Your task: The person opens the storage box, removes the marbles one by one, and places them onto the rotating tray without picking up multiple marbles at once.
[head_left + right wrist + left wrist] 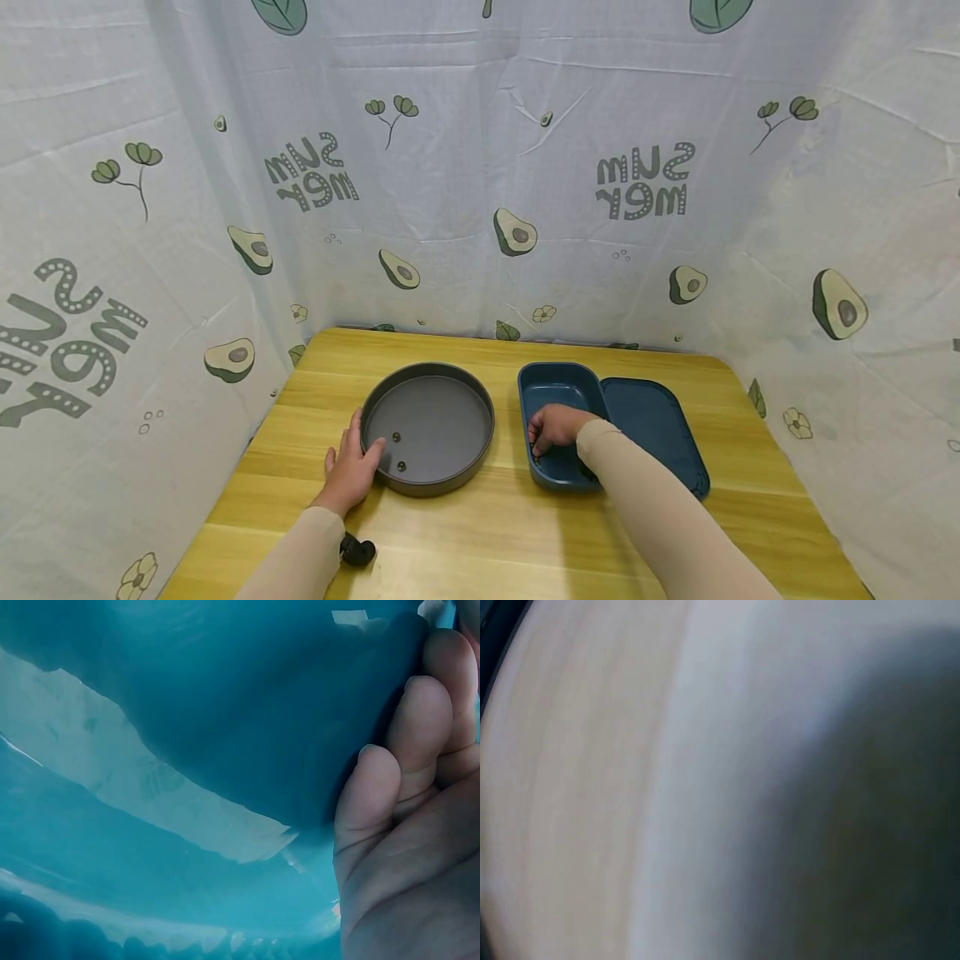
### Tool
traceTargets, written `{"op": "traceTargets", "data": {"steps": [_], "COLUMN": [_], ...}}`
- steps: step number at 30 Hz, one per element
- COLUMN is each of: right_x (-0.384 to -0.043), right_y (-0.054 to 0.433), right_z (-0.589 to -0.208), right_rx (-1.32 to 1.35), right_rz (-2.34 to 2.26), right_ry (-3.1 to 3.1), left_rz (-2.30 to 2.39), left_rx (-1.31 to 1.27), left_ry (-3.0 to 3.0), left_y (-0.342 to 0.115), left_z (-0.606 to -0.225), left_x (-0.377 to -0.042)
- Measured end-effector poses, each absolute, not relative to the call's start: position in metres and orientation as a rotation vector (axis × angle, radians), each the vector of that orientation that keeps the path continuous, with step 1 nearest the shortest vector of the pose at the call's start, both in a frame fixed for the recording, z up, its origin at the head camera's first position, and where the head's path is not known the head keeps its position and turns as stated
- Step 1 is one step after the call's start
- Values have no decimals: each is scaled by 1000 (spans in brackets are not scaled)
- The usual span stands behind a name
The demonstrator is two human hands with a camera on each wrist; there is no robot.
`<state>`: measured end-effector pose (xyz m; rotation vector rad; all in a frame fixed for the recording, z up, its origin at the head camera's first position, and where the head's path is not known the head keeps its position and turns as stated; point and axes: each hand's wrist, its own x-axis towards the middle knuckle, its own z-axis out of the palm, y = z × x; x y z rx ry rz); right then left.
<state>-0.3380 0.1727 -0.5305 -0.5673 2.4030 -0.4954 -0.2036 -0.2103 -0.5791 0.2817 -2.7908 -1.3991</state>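
L: my left hand (351, 468) lies flat, fingers straight against the near-left rim of the grey round pan (450, 379) | R: my right hand (553, 427) curled inside the blue box (542, 385); grasp undeterminable | pan holds two small dark beads (399, 451) | box mid-table, right of pan.

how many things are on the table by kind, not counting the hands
round grey pan: 1
small dark beads in the pan: 2
blue box: 1
blue lid: 1
small black object by the left sleeve: 1
total: 6
The left hand rests on the pan's rim; the right hand reaches into the box, and what it holds cannot be seen.
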Motion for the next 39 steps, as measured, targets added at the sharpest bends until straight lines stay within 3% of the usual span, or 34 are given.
{"op": "traceTargets", "data": {"steps": [24, 39], "right_x": [-337, -339], "right_y": [179, 175], "right_z": [-522, -484], "right_rx": [-531, -534], "right_rz": [-528, -790], "right_ry": [2478, 2693], "left_rz": [-1414, -1402], "left_rx": [291, 280], "left_ry": [-2831, -2830], "left_y": [-213, -213], "left_z": [-582, -578], "left_x": [-202, -202]}}
